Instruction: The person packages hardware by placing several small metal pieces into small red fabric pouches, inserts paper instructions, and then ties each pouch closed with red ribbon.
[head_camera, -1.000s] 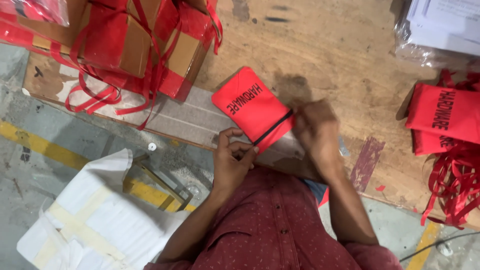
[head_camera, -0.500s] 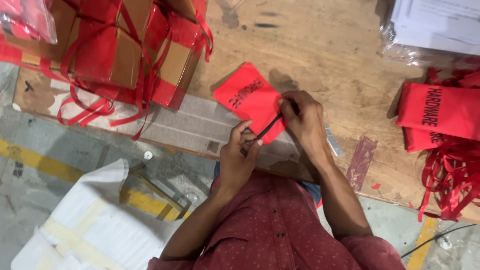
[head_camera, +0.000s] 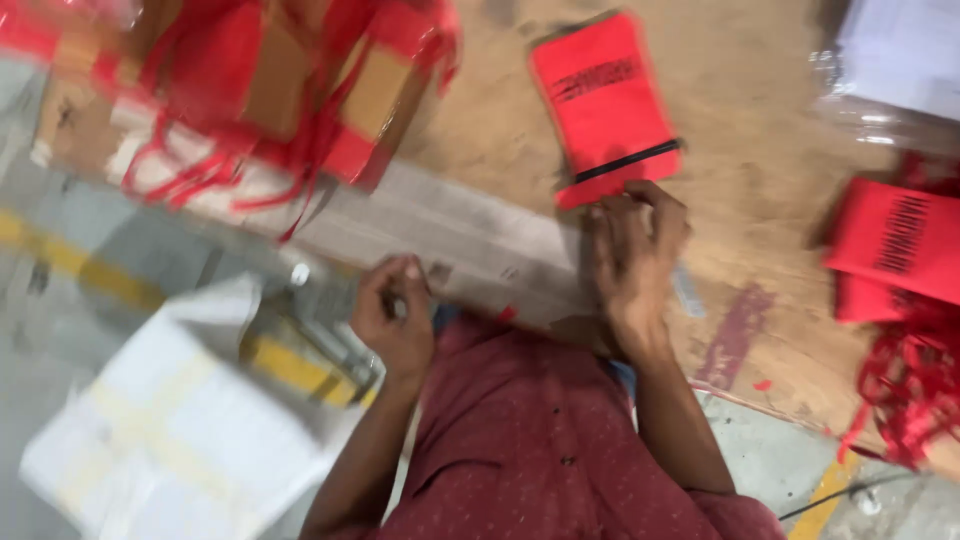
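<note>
head view: one camera looking down at the hands over a worn wooden surface (head_camera: 760, 110); the picture is blurred
red pouch: a flat red pouch (head_camera: 603, 100) with black print lies on the surface, a black band (head_camera: 628, 161) across its lower part
right hand: the right hand (head_camera: 635, 250) rests at the pouch's lower edge; its fingers (head_camera: 610, 215) are bent together and touch that edge, though the blur hides whether they pinch it
left hand: the left hand (head_camera: 395, 315) sits well apart from the pouch, near the surface's front edge; fingers curled shut on something small that cannot be made out
done so far: judged from how it lies, this pouch is banded and laid flat; more red pouches (head_camera: 895, 245) lie stacked at the right
left to do: a tangle of red ribbon (head_camera: 905, 390) and boxes wrapped in red (head_camera: 290, 85) sit around; whether the pouch is finished cannot be told
nearby: white sheets (head_camera: 180, 430) lie on the floor at lower left
</note>
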